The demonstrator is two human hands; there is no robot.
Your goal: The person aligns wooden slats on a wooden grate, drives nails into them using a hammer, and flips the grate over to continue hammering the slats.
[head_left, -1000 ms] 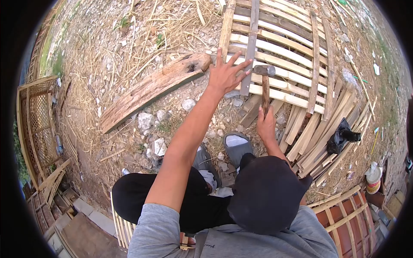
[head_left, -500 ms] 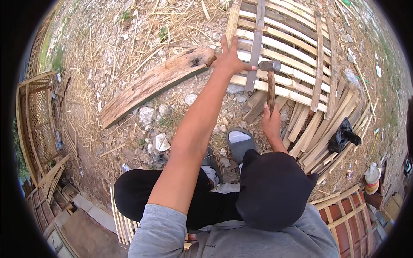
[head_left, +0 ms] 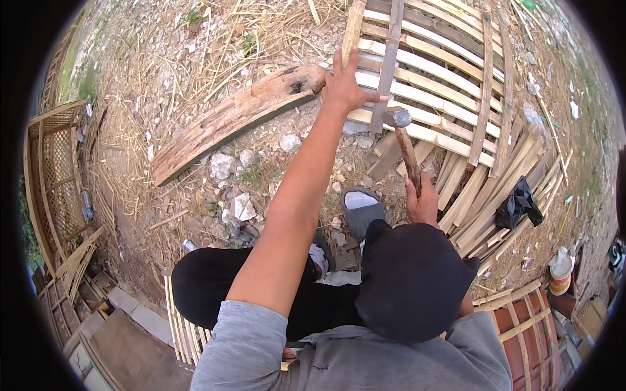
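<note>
My left hand (head_left: 344,92) lies spread at the near left corner of a slatted wooden panel (head_left: 437,91). Its fingertips rest on a pale edge strip (head_left: 353,29), and the thumb reaches to a greyish cross slat (head_left: 390,58). Wrapped round a wooden handle, my right hand (head_left: 424,201) holds a hammer (head_left: 408,153). The hammer's metal head is beside the near end of the cross slat; I cannot tell whether they touch. To the left, a thick weathered beam (head_left: 228,124) lies on the ground, its far end close to my left hand.
Loose slats (head_left: 495,195) are heaped right of my knees, with a black plastic bag (head_left: 520,203) on them. Stones (head_left: 244,207) and straw litter the ground. A lattice frame (head_left: 59,182) stands at far left; a white container (head_left: 561,269) sits at right.
The hammer head has dropped nearer to me and slightly left, its handle now tilted. My right hand has shifted a little right. My left hand stays at the panel's corner.
</note>
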